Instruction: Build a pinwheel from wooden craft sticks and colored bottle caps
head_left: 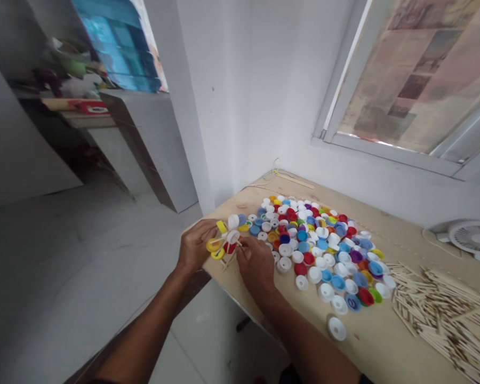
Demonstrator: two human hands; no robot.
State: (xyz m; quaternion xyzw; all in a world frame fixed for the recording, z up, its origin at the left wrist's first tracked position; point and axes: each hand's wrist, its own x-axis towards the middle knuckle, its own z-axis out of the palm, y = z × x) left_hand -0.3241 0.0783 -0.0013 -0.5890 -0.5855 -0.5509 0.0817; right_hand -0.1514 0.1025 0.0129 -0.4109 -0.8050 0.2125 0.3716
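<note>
Wooden sticks and coloured plastic caps make up the cluster point(232, 237) between my hands, just left of the heap of bottle caps point(302, 236); I can't tell whether it rests on the table point(368, 346) beneath. My left hand point(196, 245) curls in on the cluster's side away from the heap, holding it. My right hand point(258, 266), on the side toward the heap, is narrow, thumb and forefinger pinched on a stick of the same cluster. I take this to be the joining step, fitting or adjusting a stick among the caps. As I judge it, the next move calls for a steady left hold and a light push from the right fingertips, so the fitted caps don't twist loose. One white cap point(336, 329) lies alone on the near side of the heap. To the heap's right, loose sticks point(444, 314) lie in a tangle, with a white fan point(472, 236) farther back on that side. Behind the heap lies a long stick point(296, 182).
</note>
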